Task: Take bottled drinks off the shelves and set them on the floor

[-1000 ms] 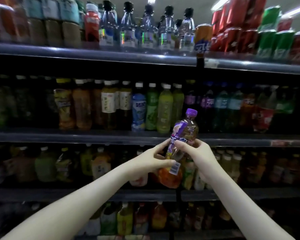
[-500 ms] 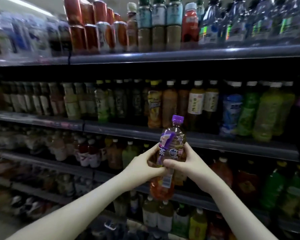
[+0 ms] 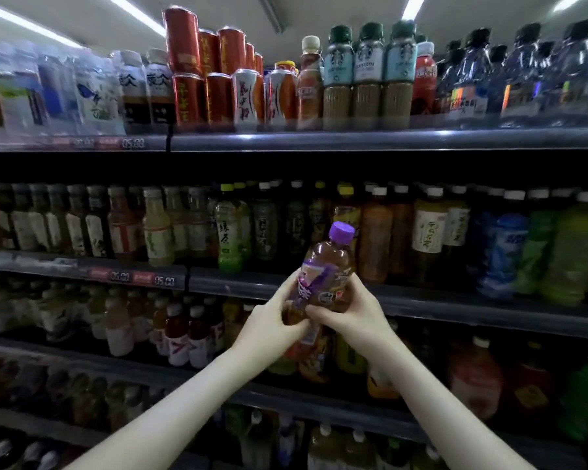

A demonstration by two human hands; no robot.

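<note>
Left hand [image 3: 272,329] and right hand [image 3: 350,317] both grip the same purple-capped bottle [image 3: 330,257], one on each side. It's held upright in the air, just in front of the middle shelf [image 3: 421,300]. Its purple label is too blurry to read. To the left, a green bottle [image 3: 230,232] reads 绿茶. Starbucks bottles [image 3: 369,72] up top, and the price tags [image 3: 133,143] say 05.00.

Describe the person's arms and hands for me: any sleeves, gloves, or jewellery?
The left forearm and right forearm are bare to the picture's edge, with no sleeve in view. The left hand and right hand wear no gloves, and no ring, watch or bracelet shows.
</note>
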